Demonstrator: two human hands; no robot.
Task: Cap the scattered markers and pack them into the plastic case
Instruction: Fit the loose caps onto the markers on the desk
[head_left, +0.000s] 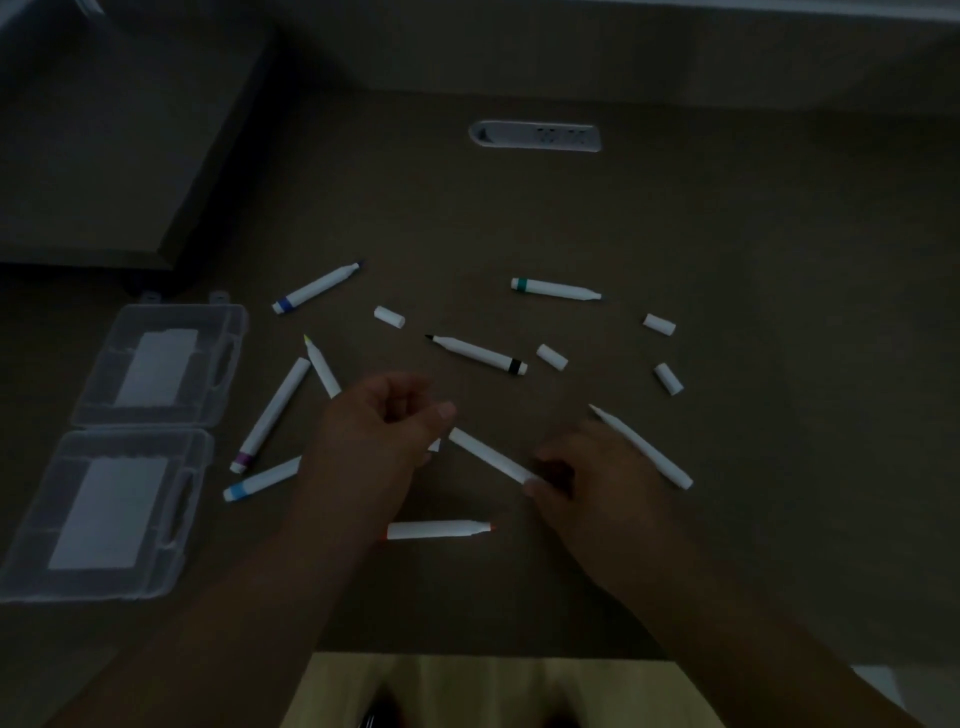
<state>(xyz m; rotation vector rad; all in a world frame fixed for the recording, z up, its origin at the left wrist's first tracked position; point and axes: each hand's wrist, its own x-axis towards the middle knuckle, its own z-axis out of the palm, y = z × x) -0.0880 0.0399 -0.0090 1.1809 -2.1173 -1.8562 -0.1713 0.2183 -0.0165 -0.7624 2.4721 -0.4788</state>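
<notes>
A: Where is the work item?

B: Lower centre of the frame. The slim white plastic marker (491, 457) lies diagonally between both hands. The right hand (587, 475) pinches its lower end, fingers curled on the barrel. The left hand (382, 423) hovers at its upper end, fingers loosely curled; whether they hold a cap, I cannot tell.

A: Handling properties?

B: Judged light, rigid and smooth (it may roll). Grip mid-barrel, clear of the tip.

A: Destination?

B: The clear plastic hinged case (31, 571), lying open at the left edge. Four short white caps (551, 357) lie loose at the upper right.
</notes>
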